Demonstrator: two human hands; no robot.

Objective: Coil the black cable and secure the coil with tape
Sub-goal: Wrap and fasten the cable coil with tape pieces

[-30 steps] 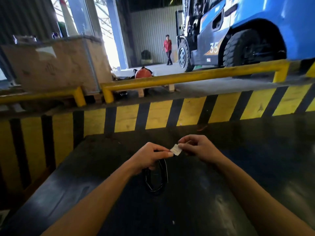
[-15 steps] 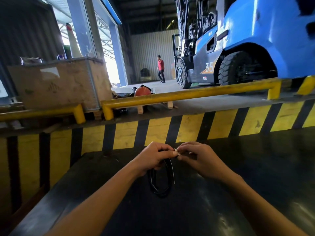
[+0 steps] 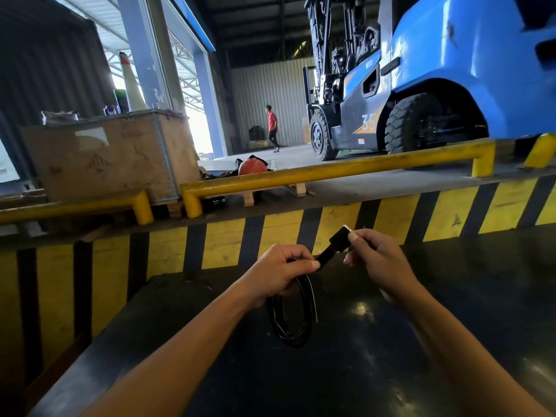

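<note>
The black cable (image 3: 293,320) hangs as a coil of several loops over a dark table (image 3: 391,371). My left hand (image 3: 279,272) grips the top of the coil, thumb and fingers closed around it. A strip of black tape (image 3: 334,246) with a white end runs from the coil's top up and to the right. My right hand (image 3: 376,260) pinches the strip's far end and holds it taut. The lower loops hang free below my left hand.
A yellow and black striped wall (image 3: 270,233) stands just behind the table. Yellow guard rails (image 3: 331,171) run above it. Beyond are a blue forklift (image 3: 421,94), a large worn crate (image 3: 111,152), an orange ball (image 3: 252,166) and a walking person in a red shirt (image 3: 272,127).
My hands were pressed together at the coil's top with a small white piece of tape. Now my right hand has drawn away up and right, stretching a black strip of tape from the coil.
</note>
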